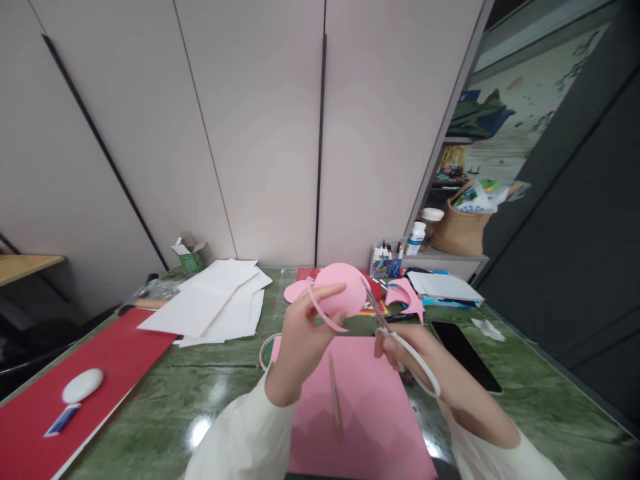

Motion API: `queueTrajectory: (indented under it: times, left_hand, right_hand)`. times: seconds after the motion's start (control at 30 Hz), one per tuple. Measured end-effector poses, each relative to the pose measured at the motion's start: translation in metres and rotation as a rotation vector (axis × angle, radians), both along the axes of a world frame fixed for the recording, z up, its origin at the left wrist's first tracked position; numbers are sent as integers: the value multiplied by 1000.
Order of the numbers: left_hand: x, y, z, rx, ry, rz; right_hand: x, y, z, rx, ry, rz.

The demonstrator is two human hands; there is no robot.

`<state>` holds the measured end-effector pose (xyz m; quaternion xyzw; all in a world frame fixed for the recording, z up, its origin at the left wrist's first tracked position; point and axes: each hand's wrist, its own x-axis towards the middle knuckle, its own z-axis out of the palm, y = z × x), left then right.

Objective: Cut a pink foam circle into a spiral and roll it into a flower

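Over the pink sheet (373, 407) on the green table (165, 400), I have my left hand (307, 333) with its grip closed on a round pink cutout (344, 274), a narrow pink strip (321, 313) curving across that hand. My right hand (416, 337) has its grip wrapped around the white-handled scissors (384, 323), blades at the cutout's right edge. A slim pencil-like stick (335, 397) lies on the sheet.

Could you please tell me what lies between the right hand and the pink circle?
The head view shows the scissors' blades between the right hand and pink circle.
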<state>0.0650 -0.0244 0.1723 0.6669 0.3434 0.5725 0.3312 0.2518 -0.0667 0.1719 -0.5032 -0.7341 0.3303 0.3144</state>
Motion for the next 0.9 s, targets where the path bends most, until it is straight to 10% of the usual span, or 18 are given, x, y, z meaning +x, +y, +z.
queueTrajectory:
  times: [0.9]
  left_hand:
    - [-2, 0, 4, -131, -100, -23]
  right_hand:
    - [1, 2, -5, -31, 21, -15]
